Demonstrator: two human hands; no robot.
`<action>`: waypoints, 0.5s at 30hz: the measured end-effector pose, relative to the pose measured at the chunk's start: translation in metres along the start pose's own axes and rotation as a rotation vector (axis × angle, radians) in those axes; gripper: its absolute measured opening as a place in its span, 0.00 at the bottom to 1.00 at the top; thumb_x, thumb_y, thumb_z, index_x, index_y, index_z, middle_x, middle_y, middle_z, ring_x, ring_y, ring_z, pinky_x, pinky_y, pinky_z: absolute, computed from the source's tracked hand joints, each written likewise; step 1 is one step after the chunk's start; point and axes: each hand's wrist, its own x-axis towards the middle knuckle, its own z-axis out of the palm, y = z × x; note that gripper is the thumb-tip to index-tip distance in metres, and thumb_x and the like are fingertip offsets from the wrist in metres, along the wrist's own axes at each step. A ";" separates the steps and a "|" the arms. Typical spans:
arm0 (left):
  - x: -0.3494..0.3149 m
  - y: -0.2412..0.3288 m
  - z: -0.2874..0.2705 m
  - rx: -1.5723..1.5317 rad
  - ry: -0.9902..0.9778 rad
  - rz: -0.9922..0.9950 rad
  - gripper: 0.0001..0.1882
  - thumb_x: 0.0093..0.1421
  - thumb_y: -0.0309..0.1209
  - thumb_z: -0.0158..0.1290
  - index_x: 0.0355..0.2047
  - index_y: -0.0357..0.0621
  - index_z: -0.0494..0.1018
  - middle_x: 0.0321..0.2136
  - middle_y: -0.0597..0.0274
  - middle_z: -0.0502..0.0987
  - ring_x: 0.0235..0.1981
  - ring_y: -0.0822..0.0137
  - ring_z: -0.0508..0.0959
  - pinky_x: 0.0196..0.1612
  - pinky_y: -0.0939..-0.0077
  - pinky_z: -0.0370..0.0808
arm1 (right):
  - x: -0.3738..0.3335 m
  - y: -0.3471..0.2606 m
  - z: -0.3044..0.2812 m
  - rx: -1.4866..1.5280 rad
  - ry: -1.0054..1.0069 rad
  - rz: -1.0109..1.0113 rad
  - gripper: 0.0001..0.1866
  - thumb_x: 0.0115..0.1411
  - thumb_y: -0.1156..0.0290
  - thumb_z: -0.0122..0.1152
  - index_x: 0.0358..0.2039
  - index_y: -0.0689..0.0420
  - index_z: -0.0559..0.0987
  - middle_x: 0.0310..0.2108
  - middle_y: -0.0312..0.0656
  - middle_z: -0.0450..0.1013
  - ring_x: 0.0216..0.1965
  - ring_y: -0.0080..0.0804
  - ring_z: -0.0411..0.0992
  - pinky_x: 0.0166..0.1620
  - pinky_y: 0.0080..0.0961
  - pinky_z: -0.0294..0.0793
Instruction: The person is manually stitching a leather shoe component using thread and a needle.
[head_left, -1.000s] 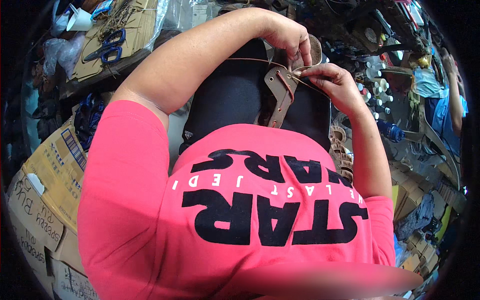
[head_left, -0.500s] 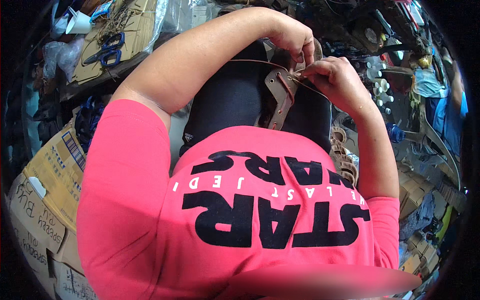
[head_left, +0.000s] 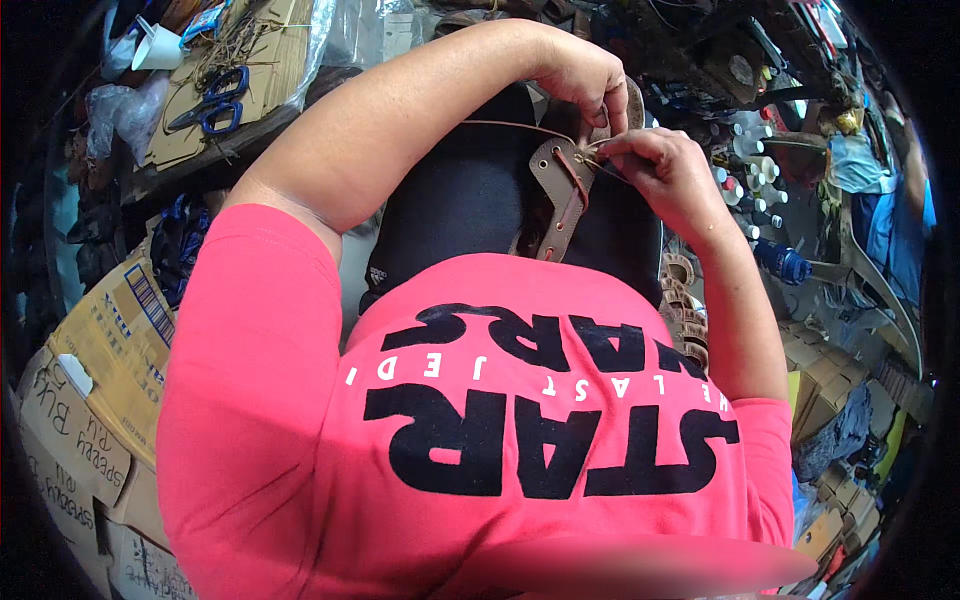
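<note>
seems to work a thin tan cord (head_left: 515,124) at a flat brown eyeleted leather piece (head_left: 558,200) over black trousers (head_left: 450,190); pinches the cord with the right hand (head_left: 672,172), bends the left hand (head_left: 588,82) to the far end, cannot tell if gripping; next, needs steady tension.
</note>
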 end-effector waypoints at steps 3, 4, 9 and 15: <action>-0.001 0.003 0.000 0.021 0.027 -0.017 0.15 0.49 0.20 0.55 0.39 0.41 0.79 0.33 0.61 0.75 0.35 0.69 0.76 0.41 0.74 0.72 | 0.005 -0.003 0.002 0.038 -0.024 0.008 0.08 0.51 0.79 0.59 0.34 0.59 0.81 0.27 0.48 0.77 0.29 0.39 0.77 0.34 0.28 0.75; -0.001 0.004 0.001 0.021 0.028 -0.016 0.15 0.49 0.20 0.55 0.39 0.41 0.79 0.33 0.61 0.75 0.35 0.69 0.76 0.41 0.74 0.72 | 0.005 -0.002 0.002 0.036 -0.025 0.007 0.08 0.51 0.79 0.59 0.34 0.59 0.81 0.27 0.48 0.77 0.29 0.39 0.77 0.34 0.28 0.75; -0.016 0.000 0.019 0.194 0.454 0.070 0.15 0.48 0.23 0.57 0.38 0.47 0.80 0.33 0.59 0.76 0.37 0.62 0.77 0.42 0.71 0.73 | -0.003 0.006 0.005 0.065 0.043 -0.051 0.11 0.51 0.79 0.62 0.36 0.54 0.83 0.29 0.44 0.74 0.32 0.36 0.75 0.36 0.25 0.74; -0.077 0.019 0.082 0.352 0.821 -0.171 0.19 0.49 0.41 0.62 0.37 0.41 0.78 0.37 0.54 0.72 0.41 0.55 0.75 0.44 0.66 0.72 | -0.009 0.014 0.003 0.085 0.007 0.098 0.12 0.51 0.79 0.64 0.37 0.52 0.83 0.24 0.37 0.67 0.26 0.26 0.67 0.32 0.23 0.69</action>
